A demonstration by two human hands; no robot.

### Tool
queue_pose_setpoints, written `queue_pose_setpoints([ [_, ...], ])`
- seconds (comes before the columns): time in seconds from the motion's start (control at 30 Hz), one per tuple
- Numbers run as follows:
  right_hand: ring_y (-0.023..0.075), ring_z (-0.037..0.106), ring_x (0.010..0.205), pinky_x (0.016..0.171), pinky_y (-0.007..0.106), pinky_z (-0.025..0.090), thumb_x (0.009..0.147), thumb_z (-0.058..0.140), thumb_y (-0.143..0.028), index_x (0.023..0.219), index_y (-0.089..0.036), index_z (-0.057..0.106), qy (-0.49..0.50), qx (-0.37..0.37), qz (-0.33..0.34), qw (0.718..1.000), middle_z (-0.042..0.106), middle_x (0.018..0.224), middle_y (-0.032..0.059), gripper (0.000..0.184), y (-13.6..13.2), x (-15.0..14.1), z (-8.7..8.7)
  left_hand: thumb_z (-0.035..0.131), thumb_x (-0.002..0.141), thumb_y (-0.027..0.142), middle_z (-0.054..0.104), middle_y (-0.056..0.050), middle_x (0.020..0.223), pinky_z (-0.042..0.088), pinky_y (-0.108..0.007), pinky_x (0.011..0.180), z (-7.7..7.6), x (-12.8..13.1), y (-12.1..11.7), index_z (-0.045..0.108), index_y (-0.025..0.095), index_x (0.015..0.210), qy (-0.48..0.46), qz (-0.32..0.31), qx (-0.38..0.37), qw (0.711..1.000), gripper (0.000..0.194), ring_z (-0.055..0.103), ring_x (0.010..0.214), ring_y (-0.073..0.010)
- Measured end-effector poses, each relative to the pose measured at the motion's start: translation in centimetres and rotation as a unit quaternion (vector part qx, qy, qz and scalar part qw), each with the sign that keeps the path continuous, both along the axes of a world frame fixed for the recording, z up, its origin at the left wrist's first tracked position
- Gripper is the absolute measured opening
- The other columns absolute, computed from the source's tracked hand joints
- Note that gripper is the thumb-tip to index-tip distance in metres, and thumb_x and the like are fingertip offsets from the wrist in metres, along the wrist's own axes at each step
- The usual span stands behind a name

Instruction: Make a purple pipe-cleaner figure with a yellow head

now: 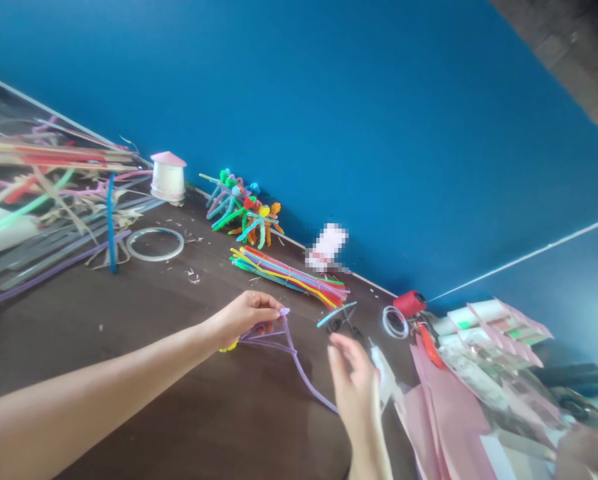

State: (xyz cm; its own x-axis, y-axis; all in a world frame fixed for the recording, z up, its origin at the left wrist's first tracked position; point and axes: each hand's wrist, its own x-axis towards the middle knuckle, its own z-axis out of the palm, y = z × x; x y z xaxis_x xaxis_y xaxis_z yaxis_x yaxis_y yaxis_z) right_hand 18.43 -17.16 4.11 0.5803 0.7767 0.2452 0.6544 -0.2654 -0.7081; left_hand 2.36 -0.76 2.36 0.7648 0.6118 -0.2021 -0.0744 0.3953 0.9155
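Nearer me than one bundle of coloured stems (289, 275) on the worktop (219, 427), my left hand (249, 317) is pinching one looped purple stem (301, 372) between its fingers; my right hand (356, 380) is curving its fingers narrowly, any hold being unclear. One pale ring (155, 258) is lying left of the bundle, one red spool (406, 305) right of it.

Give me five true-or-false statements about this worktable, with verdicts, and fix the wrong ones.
1. The left hand pinches a purple pipe cleaner. True.
2. The red spool lies left of the pipe-cleaner bundle. False: the red spool lies to its right.
3. Pipe-cleaner figures stand near the blue wall. True.
4. The white container has a green top. False: its top is pink.
5. The pipe-cleaner bundle is multicoloured. True.
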Motion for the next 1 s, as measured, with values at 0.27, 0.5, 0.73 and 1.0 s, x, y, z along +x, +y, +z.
queue_pose_setpoints([
  [0.27, 0.0114, 0.055, 0.048, 0.047, 0.021, 0.044, 0.075, 0.051, -0.028, 0.068, -0.018, 0.051, 0.172, -0.015, 0.176, 0.969, 0.058, 0.061, -0.0016, 0.012, 7.9, -4.5, 0.0, 0.067, 0.061, 0.033, 0.055, 0.002, 0.048, 0.034, -0.018, 0.044, -0.6, 0.1, 0.3, 0.062, 0.01, 0.072, 0.018, 0.0, 0.04, 0.999, 0.026, 0.046, 0.044, -0.0068],
  [0.5, 0.0088, 0.047, 0.043, 0.042, 0.019, 0.038, 0.074, 0.052, -0.027, 0.065, -0.018, 0.046, 0.232, 0.03, 0.156, 0.96, 0.05, 0.051, -0.0048, 0.014, 7.7, -4.4, -1.4, 0.069, 0.059, 0.031, 0.055, 0.002, 0.052, 0.038, -0.019, 0.047, -1.0, 0.3, 0.2, 0.059, 0.011, 0.072, 0.007, 0.005, -0.001, 1.0, 0.026, 0.048, 0.047, -0.0069],
  [0.73, 0.009, 0.047, 0.044, 0.043, 0.019, 0.038, 0.074, 0.052, -0.025, 0.066, -0.018, 0.048, 0.255, 0.046, 0.151, 0.954, 0.05, 0.052, -0.0043, 0.012, 7.4, -4.1, -2.1, 0.069, 0.059, 0.03, 0.055, 0.002, 0.05, 0.035, -0.018, 0.045, -0.5, 0.3, 0.0, 0.06, 0.01, 0.072, 0.028, -0.008, -0.017, 0.999, 0.026, 0.048, 0.046, -0.0064],
  [1.0, 0.0086, 0.046, 0.044, 0.043, 0.019, 0.037, 0.075, 0.052, -0.027, 0.066, -0.017, 0.048, 0.267, 0.052, 0.153, 0.95, 0.048, 0.051, -0.0046, 0.013, 7.3, -4.1, -2.2, 0.069, 0.061, 0.029, 0.055, 0.002, 0.053, 0.035, -0.017, 0.046, -0.8, 0.3, 0.0, 0.058, 0.01, 0.071, 0.02, -0.008, -0.022, 1.0, 0.024, 0.048, 0.045, -0.0056],
])
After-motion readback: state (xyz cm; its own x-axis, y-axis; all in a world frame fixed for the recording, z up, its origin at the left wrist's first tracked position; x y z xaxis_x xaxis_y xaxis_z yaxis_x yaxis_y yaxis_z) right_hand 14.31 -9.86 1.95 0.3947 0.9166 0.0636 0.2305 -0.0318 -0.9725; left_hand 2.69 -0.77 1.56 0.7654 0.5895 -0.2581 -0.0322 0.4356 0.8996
